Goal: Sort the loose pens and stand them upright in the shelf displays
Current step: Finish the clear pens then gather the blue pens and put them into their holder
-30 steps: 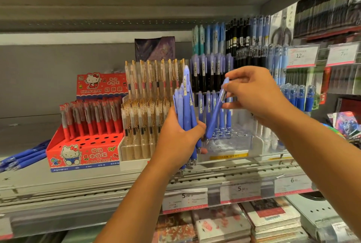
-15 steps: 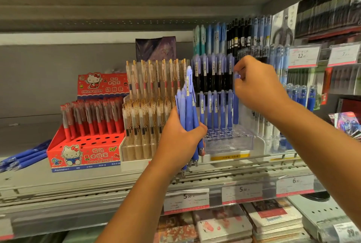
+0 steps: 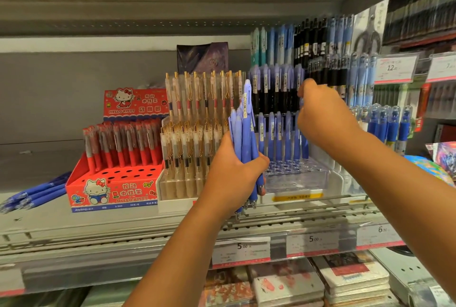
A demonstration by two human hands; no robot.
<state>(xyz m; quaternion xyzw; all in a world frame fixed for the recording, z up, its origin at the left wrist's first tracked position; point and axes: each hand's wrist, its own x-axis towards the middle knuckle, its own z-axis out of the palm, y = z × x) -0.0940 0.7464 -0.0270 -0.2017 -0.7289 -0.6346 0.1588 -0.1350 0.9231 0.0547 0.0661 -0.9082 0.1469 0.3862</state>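
Head view: a stationery shop shelf [image 3: 123,227] seen from just in front, with both bare arms reaching in. The left hand [image 3: 232,173] is clamped around a bundle of blue pens [image 3: 243,138], held upright with clips up and tips poking out below the fist. The pens are matte periwinkle blue, each with a small barcode label near the top. The right hand [image 3: 323,119] is curled, back to the camera, and appears to pinch the top of a single pen [image 3: 305,145] standing at the right end of a row in the clear display rack [image 3: 296,178], just right of the bundle. Empty holes show in the rack's front rows. To seat this pen well, it probably should be kept vertical over its hole, pressed straight down until level with its neighbours, then let go gently so the row is not knocked. More loose blue pens [image 3: 32,195] lie flat at the shelf's far left, beside a red cartoon-cat pen box [image 3: 111,190].
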